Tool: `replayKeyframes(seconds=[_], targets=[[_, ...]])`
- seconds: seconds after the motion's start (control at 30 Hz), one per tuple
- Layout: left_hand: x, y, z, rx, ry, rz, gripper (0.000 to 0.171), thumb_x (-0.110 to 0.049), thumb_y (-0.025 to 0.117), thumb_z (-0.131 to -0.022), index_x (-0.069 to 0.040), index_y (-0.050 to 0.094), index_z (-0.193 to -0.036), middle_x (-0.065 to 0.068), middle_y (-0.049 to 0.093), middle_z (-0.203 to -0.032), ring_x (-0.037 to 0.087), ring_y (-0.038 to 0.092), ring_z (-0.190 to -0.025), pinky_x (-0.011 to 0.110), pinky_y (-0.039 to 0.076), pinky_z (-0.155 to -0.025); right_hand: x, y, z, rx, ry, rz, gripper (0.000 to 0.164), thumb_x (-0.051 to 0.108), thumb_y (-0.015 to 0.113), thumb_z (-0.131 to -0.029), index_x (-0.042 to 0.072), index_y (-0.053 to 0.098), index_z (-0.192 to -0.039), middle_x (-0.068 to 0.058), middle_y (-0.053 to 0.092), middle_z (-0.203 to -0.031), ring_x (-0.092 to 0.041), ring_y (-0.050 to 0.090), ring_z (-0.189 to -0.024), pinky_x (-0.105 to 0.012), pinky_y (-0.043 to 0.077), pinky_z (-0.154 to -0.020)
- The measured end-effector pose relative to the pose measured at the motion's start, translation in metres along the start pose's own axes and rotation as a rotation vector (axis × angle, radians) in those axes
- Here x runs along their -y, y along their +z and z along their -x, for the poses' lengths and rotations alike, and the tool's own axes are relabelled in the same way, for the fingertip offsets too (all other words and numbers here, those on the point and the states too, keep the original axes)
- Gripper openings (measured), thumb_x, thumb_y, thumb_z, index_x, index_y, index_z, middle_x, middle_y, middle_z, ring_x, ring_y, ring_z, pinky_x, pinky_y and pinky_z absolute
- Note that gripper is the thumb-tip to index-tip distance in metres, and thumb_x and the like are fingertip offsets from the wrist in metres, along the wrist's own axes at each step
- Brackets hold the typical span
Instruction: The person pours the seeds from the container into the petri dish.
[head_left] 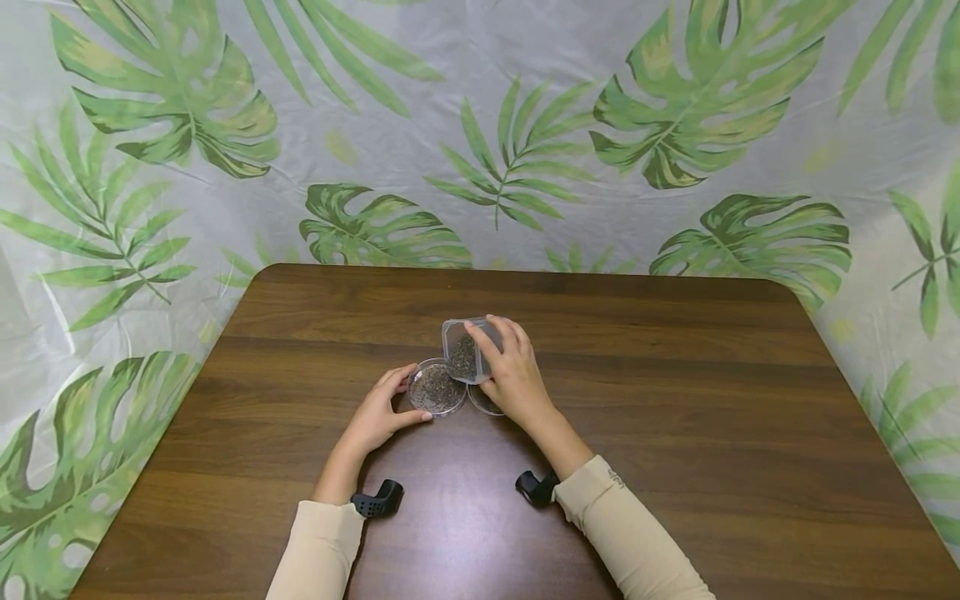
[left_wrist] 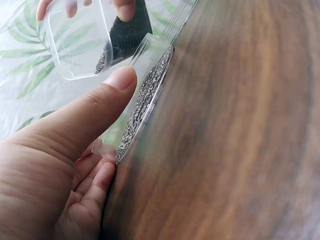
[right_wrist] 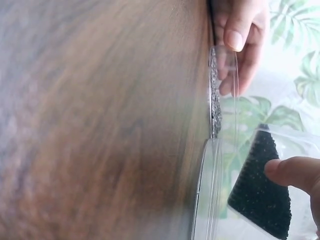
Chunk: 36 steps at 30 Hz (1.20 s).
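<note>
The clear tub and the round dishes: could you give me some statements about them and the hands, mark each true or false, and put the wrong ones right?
1. The right hand holds the clear tub. True.
2. The left hand is tucked away from everything. False: it grips a round dish.
3. Dark grains are in the tub. True.
4. The tub stands upright on the table. False: it is held up, tilted.
5. That gripped dish holds clear water. False: grains lie in it.
</note>
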<state>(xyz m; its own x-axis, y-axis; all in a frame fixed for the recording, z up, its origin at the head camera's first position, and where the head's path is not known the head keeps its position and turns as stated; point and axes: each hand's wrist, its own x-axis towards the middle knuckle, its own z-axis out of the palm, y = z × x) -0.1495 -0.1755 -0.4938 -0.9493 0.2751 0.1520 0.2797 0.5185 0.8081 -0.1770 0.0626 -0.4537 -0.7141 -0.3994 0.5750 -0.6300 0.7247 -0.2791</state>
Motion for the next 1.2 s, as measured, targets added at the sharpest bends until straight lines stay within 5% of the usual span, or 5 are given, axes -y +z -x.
replayKeyframes(seconds=[0.43, 1.2], targets=[[0.0029, 0.0003, 0.0003, 0.002, 0.000, -0.009, 0.081, -0.025, 0.080, -0.066, -0.002, 0.040, -0.133, 0.015, 0.043, -0.129, 0.031, 0.049, -0.107, 0.041, 0.038, -0.093, 0.0001, -0.0017, 0.0033, -0.016, 0.115, -0.126, 0.100, 0.003, 0.082, -0.058, 0.021, 0.027, -0.139, -0.015, 0.028, -0.135, -0.038, 0.025, -0.122, -0.049, 0.035, -0.092], [0.0008, -0.0004, 0.0007, 0.006, -0.003, -0.014, 0.081, -0.025, 0.080, -0.067, -0.003, 0.039, -0.134, 0.016, 0.043, -0.129, 0.031, 0.049, -0.107, 0.041, 0.038, -0.093, -0.0045, 0.0003, 0.0095, -0.102, 0.165, -0.258, 0.102, 0.015, 0.085, -0.059, 0.015, 0.024, -0.141, -0.014, 0.033, -0.132, -0.033, 0.029, -0.120, -0.044, 0.030, -0.097]])
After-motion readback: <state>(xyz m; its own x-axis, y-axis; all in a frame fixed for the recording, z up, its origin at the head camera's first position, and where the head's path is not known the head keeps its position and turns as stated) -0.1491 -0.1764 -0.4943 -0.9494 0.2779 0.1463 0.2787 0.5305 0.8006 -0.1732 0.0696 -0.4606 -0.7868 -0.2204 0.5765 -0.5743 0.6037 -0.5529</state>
